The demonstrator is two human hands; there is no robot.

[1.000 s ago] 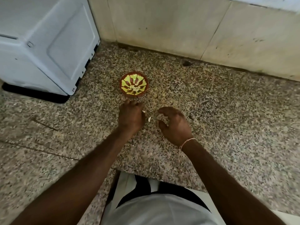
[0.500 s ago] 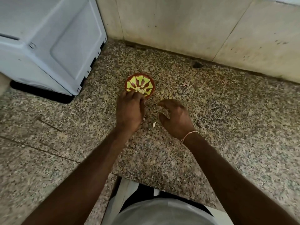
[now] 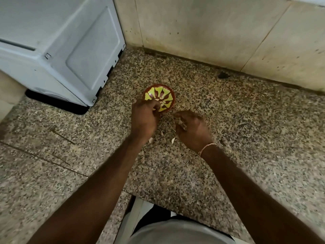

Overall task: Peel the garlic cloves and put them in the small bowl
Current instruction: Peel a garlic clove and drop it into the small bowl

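Observation:
The small bowl (image 3: 164, 93), red with a yellow flower pattern, stands on the speckled stone counter (image 3: 228, 120) and has pale garlic cloves (image 3: 157, 100) at its centre. My left hand (image 3: 144, 118) reaches over the bowl's near-left rim, its curled fingertips pinching what looks like a garlic clove. My right hand (image 3: 192, 131) hovers just right of the bowl, fingers curled around pale garlic pieces (image 3: 182, 123). Loose garlic skins (image 3: 173, 140) lie on the counter between my wrists.
A grey-white appliance (image 3: 58, 44) stands at the back left, close to the bowl. Behind the counter rises a stained tiled wall (image 3: 211, 29). The counter's front edge (image 3: 158, 203) runs just before my body.
My left hand has moved forward from the counter to over the bowl's rim. The right hand has stayed about where it was, fingers still curled.

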